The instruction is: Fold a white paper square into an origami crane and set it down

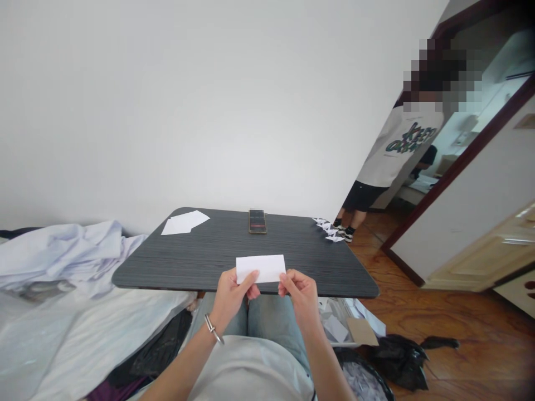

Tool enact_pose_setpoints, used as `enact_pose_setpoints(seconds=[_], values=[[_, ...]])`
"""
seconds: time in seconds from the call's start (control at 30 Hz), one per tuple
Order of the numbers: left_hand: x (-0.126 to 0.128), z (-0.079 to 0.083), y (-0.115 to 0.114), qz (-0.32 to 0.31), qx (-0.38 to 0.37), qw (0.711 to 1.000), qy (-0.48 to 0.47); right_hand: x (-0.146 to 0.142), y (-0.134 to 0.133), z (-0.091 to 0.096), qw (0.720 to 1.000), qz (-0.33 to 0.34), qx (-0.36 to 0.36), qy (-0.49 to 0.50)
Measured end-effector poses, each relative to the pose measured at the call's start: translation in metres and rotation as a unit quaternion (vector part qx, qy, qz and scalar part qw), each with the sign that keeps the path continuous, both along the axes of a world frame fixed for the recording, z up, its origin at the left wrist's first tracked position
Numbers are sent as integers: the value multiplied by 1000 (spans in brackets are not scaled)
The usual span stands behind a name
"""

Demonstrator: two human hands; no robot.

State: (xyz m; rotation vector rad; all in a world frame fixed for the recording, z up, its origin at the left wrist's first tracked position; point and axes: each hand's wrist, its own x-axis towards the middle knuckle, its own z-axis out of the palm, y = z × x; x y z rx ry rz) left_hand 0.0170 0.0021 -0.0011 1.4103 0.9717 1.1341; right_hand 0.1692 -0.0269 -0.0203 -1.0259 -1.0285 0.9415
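On the table (200, 256), paper sheets (185, 223) at left, a phone (257, 221) at back centre, folded paper pieces (328, 229) at right corner.

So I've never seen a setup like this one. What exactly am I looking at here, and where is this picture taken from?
There is no machine here: these are a person's two bare hands, seen from one camera worn on their head, looking forward and down. The left hand and right hand pinch a white paper slip by its ends, near the edge of a dark wood-grain table. On the table lie a small stack of white paper, a phone and small folded paper pieces. Another person stands in the doorway.
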Motion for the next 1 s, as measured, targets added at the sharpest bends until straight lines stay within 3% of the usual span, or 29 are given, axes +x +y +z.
enact_pose_setpoints(seconds=[0.17,0.4,0.5,0.67,0.87,1.0], values=[[-7,1,5,30,-2,1000,-6,10,6,-6,998,-58,12,34],[-3,-5,4,-51,-5,998,25,-11,4,-9,996,68,-50,26],[0,-10,3,-84,-2,996,22,-18,1,-8,995,69,-63,19],[-1,-13,5,-84,-21,996,18,-17,0,-7,997,58,-57,1],[-3,-18,9,-157,-80,984,-9,-18,0,-7,997,45,-55,-8],[-1,-19,8,-158,-83,984,-10,-19,-1,-7,997,44,-56,-18]])
